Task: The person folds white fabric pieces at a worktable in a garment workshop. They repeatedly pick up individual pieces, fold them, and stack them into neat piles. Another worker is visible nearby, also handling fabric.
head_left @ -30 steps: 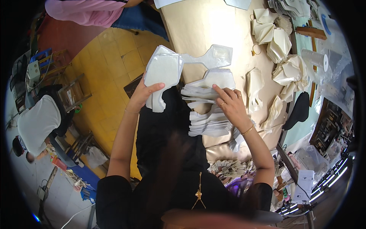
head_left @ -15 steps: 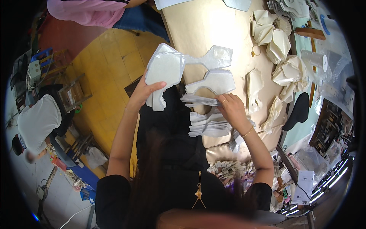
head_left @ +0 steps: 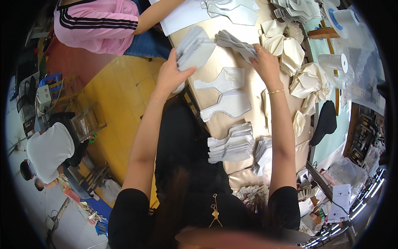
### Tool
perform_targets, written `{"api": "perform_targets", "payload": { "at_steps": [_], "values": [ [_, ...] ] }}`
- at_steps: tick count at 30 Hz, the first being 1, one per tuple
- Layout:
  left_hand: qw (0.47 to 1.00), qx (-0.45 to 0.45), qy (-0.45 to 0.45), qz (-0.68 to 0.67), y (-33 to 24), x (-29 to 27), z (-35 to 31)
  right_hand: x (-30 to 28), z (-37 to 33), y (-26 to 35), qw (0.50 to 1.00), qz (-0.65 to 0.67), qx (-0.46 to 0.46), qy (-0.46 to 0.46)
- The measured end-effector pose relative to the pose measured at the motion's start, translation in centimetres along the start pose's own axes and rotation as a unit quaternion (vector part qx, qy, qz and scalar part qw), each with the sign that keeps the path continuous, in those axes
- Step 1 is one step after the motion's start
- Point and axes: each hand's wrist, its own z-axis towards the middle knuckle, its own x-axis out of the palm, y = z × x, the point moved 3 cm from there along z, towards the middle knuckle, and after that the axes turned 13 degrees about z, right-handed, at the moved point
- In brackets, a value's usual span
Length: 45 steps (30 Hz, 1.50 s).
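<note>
Gold-beige surface (head_left: 258, 89) takes up most of the work area; yellow floor (head_left: 124, 83) spreads off its left edge. Person in pink (head_left: 97, 29) at the far left, forearm over a white sheet (head_left: 176, 18). From here: worker's left arm (head_left: 143, 137) and right arm (head_left: 282, 137) both reach forward, nearly straight. Left hand (head_left: 171, 75) gripping a fanned grey-white stack (head_left: 198, 50), thumb across the near side; blurred. Right hand (head_left: 267, 64) pinching the right end of a second fanned stack (head_left: 234, 42), thumb toward me-side, free end pointing at the first. Ends nearly meet; can't tell if touching.

Edges: left hand sits right at the surface's left edge, right hand well inside it. Cream bundles (head_left: 290, 52) crowd just right of the right hand. Thick pile (head_left: 231, 143) nearer the worker's body. Between pile and hands, two flat pieces: farther cutout (head_left: 224, 81), nearer cutout (head_left: 227, 103). Bare strip runs right of them. Smallest: gold bracelet (head_left: 276, 91), right wrist.
</note>
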Motion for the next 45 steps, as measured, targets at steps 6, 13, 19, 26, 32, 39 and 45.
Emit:
{"api": "perform_targets", "payload": {
  "at_steps": [6, 13, 19, 26, 32, 39, 45],
  "values": [
    [0.965, 0.057, -0.006, 0.256, -0.8, 2.0, 4.5, 0.8, -0.2, -3.1, 0.997, 0.074, -0.008, -0.025],
    [0.973, 0.085, 0.010, 0.215, -0.1, 1.0, 5.0, 0.6, -0.7, -2.9, 0.999, 0.039, -0.033, 0.004],
    [0.969, 0.057, 0.022, 0.240, -0.4, 1.9, 5.2, -0.7, -1.0, 0.0, 0.999, 0.019, -0.038, -0.008],
    [0.944, 0.174, -0.006, 0.281, -1.9, 1.4, 6.9, -6.0, -3.6, 1.7, 0.982, 0.020, -0.190, 0.002],
    [0.951, 0.116, 0.086, 0.273, -3.0, 0.8, 7.7, 2.6, -0.7, 8.8, 0.961, -0.023, -0.276, -0.016],
    [0.952, 0.200, 0.040, 0.228, -2.6, 0.4, 5.3, 4.4, 0.3, 7.7, 0.974, 0.114, -0.182, -0.075],
    [0.916, 0.114, 0.000, 0.384, -3.0, 2.0, 3.8, 6.1, 0.0, 6.2, 0.876, 0.463, -0.120, -0.066]
  ]
}}
